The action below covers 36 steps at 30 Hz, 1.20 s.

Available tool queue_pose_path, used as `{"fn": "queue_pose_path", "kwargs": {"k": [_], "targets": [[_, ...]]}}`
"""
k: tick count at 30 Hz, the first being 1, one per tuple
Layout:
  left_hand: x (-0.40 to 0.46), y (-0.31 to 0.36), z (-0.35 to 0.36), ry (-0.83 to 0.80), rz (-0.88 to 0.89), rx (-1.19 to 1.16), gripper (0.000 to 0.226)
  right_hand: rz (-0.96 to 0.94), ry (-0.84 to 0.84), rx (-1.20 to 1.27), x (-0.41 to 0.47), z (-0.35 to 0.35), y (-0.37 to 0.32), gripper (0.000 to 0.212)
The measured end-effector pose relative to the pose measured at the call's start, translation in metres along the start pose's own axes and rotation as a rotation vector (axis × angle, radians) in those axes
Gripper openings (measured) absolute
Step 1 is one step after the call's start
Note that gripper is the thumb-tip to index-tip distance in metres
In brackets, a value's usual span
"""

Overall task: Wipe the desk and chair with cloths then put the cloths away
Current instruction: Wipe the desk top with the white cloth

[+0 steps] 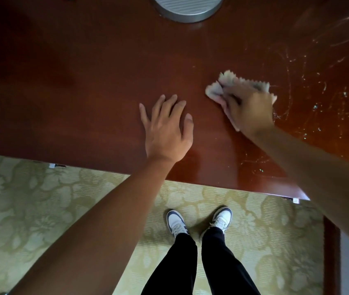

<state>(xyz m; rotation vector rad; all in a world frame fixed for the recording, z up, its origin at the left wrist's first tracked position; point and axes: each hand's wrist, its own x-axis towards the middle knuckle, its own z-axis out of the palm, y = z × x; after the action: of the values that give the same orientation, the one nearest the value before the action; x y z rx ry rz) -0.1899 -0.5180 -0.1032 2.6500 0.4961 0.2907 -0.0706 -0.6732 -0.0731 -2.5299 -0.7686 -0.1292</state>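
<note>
A dark red-brown wooden desk [84,92] fills the upper half of the view. My right hand [248,109] lies on a pale crumpled cloth [215,89] on the desk top, right of centre, and is blurred; the cloth's zigzag edge shows beyond the fingers. Whether the fingers curl round the cloth or press it flat is unclear. My left hand [167,126] rests flat on the bare desk to the left of the cloth, fingers spread and straight, holding nothing. No chair is in view.
Wet streaks and droplets [310,99] glisten on the desk's right part. A round grey metal base [187,7] stands at the desk's far edge. Below the near edge lie a floral beige carpet [31,209] and my two feet in white shoes [199,222].
</note>
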Motion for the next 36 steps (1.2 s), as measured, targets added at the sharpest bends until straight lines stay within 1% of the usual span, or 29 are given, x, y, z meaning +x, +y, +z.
{"fn": "queue_pose_path", "kwargs": {"k": [2, 3, 6, 8, 9, 10, 11, 14, 15, 17, 19, 20, 22, 23, 24, 26, 27, 28, 29, 30, 33, 34, 36], "targets": [[0.001, 0.000, -0.001, 0.016, -0.019, -0.037, 0.051, -0.023, -0.044, -0.010, 0.004, 0.005, -0.010, 0.028], [0.001, 0.000, -0.002, 0.024, -0.031, -0.070, 0.053, -0.092, -0.076, 0.009, -0.009, 0.009, -0.019, 0.027], [0.003, -0.001, -0.004, 0.021, -0.048, -0.155, 0.057, -0.286, -0.218, 0.210, -0.089, 0.011, -0.052, 0.020], [0.003, -0.002, -0.005, 0.017, -0.050, -0.169, 0.057, -0.392, -0.247, 0.261, -0.123, 0.005, -0.056, 0.016], [0.003, -0.002, -0.005, 0.018, -0.052, -0.167, 0.058, -0.439, -0.253, 0.266, -0.121, 0.003, -0.049, 0.014], [0.003, -0.001, -0.006, 0.020, -0.055, -0.167, 0.058, -0.443, -0.252, 0.254, -0.109, 0.002, -0.040, 0.014], [0.004, -0.001, -0.006, 0.024, -0.058, -0.166, 0.058, -0.398, -0.216, 0.225, -0.089, 0.003, -0.031, 0.017], [0.003, -0.002, -0.004, 0.031, -0.078, -0.164, 0.058, -0.072, -0.087, 0.074, -0.021, 0.009, -0.018, 0.027], [0.003, -0.002, -0.004, 0.035, -0.079, -0.160, 0.058, -0.045, -0.072, 0.062, -0.014, 0.013, -0.020, 0.026], [0.003, -0.001, -0.003, 0.031, -0.072, -0.171, 0.059, -0.136, -0.107, 0.120, -0.037, 0.017, -0.039, 0.020], [0.003, -0.002, -0.003, 0.048, -0.085, -0.200, 0.058, -0.288, -0.243, 0.233, -0.091, 0.011, -0.061, 0.018], [0.004, -0.002, -0.003, 0.057, -0.092, -0.200, 0.057, -0.343, -0.271, 0.254, -0.115, 0.005, -0.065, 0.018], [0.005, -0.001, -0.002, 0.055, -0.094, -0.162, 0.056, -0.430, -0.286, 0.220, -0.121, -0.007, -0.047, 0.015], [0.004, 0.000, -0.002, 0.047, -0.086, -0.136, 0.056, -0.417, -0.272, 0.179, -0.106, -0.011, -0.029, 0.017], [0.004, 0.000, -0.001, 0.039, -0.074, -0.116, 0.056, -0.354, -0.224, 0.136, -0.085, -0.015, -0.011, 0.021], [0.004, 0.000, 0.000, 0.027, -0.062, -0.088, 0.056, -0.111, -0.103, 0.036, -0.033, -0.021, 0.027, 0.023], [0.005, 0.000, 0.000, 0.026, -0.058, -0.070, 0.055, -0.004, -0.071, 0.023, -0.015, -0.022, 0.039, 0.023], [0.005, -0.001, 0.000, 0.027, -0.053, -0.052, 0.054, 0.048, -0.051, 0.034, -0.007, -0.019, 0.045, 0.022], [0.005, -0.001, 0.000, 0.028, -0.047, -0.038, 0.054, 0.050, -0.041, 0.058, -0.012, -0.016, 0.041, 0.021], [0.005, -0.001, 0.001, 0.028, -0.043, -0.027, 0.053, -0.004, -0.053, 0.090, -0.028, -0.012, 0.031, 0.019], [0.004, 0.001, 0.001, 0.020, -0.033, 0.006, 0.050, -0.235, -0.185, 0.271, -0.108, -0.005, -0.007, 0.018], [0.004, 0.000, 0.001, 0.015, -0.030, 0.015, 0.049, -0.302, -0.199, 0.296, -0.128, -0.004, -0.012, 0.017], [0.003, 0.001, 0.001, 0.005, -0.022, 0.036, 0.048, -0.406, -0.250, 0.298, -0.126, -0.007, -0.002, 0.016]]}}
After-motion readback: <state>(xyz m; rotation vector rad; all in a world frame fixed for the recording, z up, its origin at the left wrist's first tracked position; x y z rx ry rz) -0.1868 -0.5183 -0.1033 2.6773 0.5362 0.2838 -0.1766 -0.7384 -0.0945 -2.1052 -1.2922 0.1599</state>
